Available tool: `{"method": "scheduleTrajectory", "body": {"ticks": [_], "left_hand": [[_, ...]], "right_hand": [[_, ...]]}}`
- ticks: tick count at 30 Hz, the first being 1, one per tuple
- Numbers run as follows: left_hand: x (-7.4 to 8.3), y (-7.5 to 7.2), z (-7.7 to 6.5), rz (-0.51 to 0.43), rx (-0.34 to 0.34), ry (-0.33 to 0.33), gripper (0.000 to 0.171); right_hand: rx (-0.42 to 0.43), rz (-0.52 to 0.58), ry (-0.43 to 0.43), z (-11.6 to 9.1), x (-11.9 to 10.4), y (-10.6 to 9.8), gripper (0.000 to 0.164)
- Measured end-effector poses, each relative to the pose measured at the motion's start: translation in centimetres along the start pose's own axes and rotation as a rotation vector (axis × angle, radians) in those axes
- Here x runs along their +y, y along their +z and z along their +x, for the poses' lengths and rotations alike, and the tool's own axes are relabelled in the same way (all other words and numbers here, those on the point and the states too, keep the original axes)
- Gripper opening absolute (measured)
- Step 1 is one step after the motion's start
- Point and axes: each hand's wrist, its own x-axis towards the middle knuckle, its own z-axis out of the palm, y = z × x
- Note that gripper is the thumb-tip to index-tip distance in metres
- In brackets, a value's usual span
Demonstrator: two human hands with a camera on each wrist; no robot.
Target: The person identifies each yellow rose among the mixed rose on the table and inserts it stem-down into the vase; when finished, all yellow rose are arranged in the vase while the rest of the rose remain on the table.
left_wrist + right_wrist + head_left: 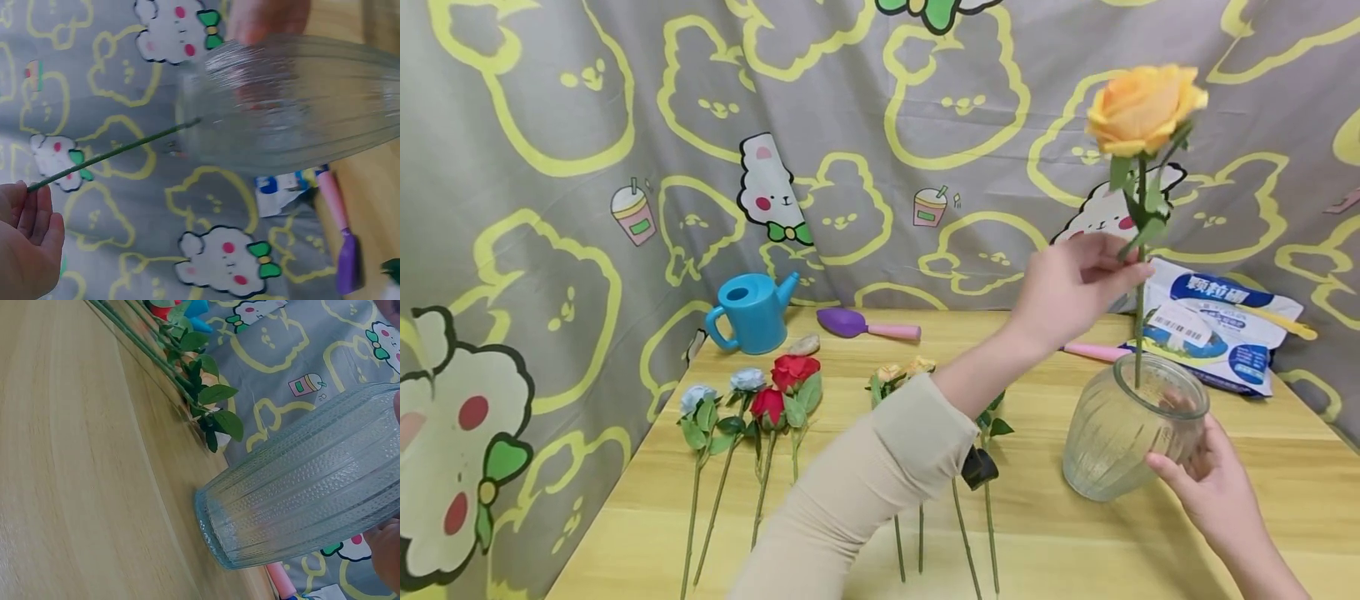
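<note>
My left hand (1078, 283) pinches the green stem of a yellow-orange rose (1146, 112) just under its leaves. The rose stands upright, and its stem's lower end is inside the mouth of a ribbed glass vase (1105, 442). In the left wrist view the stem (119, 154) runs from the fingertips past the vase rim. My right hand (1213, 492) grips the vase's right side, thumb on the near face and fingers behind the glass. The vase leans a little in the head view. In the right wrist view its thick base (215, 534) shows close over the table.
On the wooden table (1030, 542) lie red roses (795, 372), pale blue roses (747, 380) and yellow flowers (917, 367), partly behind my left sleeve. Behind stand a blue watering can (756, 312), a purple trowel (842, 322), a stone (805, 344) and a printed bag (1210, 325).
</note>
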Motion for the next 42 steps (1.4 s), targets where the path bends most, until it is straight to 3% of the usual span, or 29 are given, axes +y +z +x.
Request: {"method": "scheduleTrajectory", "body": {"ticks": [4,10,21,28,35,37,42], "left_hand": [[-1.6,1.6,-0.7,0.062,-0.041,-0.067,0.011],[-3.3,3.4,-1.6,0.077,-0.098,-0.141,0.01],[-5.6,4.9,-2.3,0.143,-0.116,-0.284,0.019],[-6.0,5.2,-2.4,0.14,-0.087,-0.289,0.023],[-6.3,5.3,-2.2,0.216,-0.06,-0.315,0.022],[-6.4,5.3,-2.2,0.204,-0.058,-0.322,0.022],[-6.8,5.4,-2.3,0.054,-0.059,-0.345,0.023]], "right_hand": [[-0.002,-0.019,0.002,0.1,-0.2,-0.1,0.07],[-0.004,0.0,-0.011,0.1,-0.1,-0.2,0.071],[-0.013,0.022,-0.044,0.1,0.1,0.1,0.071],[-0.004,-0.006,-0.039,0.0,0.2,0.0,0.071],[-0.005,0.008,-0.04,0.0,0.2,0.0,0.071],[-0.005,0.014,-0.041,0.0,0.2,0.0,0.071],[-0.006,0.019,-0.038,0.0,0.2,0.0,0.071]]}}
